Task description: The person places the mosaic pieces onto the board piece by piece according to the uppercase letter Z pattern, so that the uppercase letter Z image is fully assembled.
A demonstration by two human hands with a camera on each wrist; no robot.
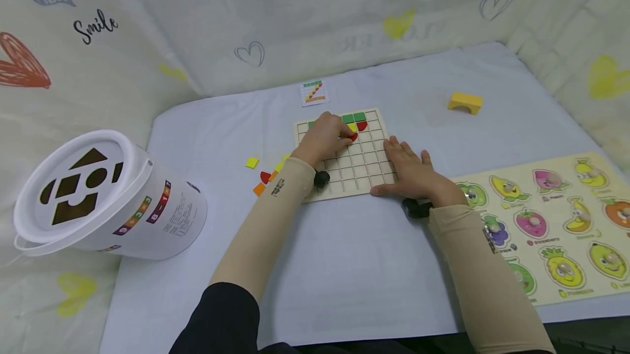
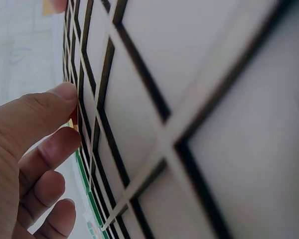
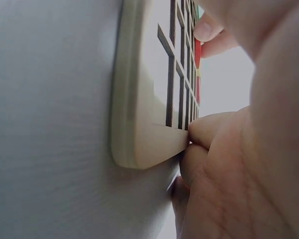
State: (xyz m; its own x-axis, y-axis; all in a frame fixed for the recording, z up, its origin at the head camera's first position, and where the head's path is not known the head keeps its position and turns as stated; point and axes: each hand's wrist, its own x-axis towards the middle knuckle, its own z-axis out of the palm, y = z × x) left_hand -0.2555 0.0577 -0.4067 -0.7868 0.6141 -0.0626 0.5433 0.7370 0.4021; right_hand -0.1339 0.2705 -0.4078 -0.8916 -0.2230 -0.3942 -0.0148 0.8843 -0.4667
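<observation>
Nearest, the right hand [image 1: 410, 173] lies with straight fingers against the right edge of a pale wooden grid board [image 1: 363, 170], whose thick, rounded corner only the right wrist view makes plain. The left hand [image 1: 322, 138] pinches a small red round-edged piece [image 1: 353, 137] at the board's far half; the left wrist view shows its thumb and forefinger closely. Beyond, the head view alone reveals a yellow arched block [image 1: 465, 103].
</observation>
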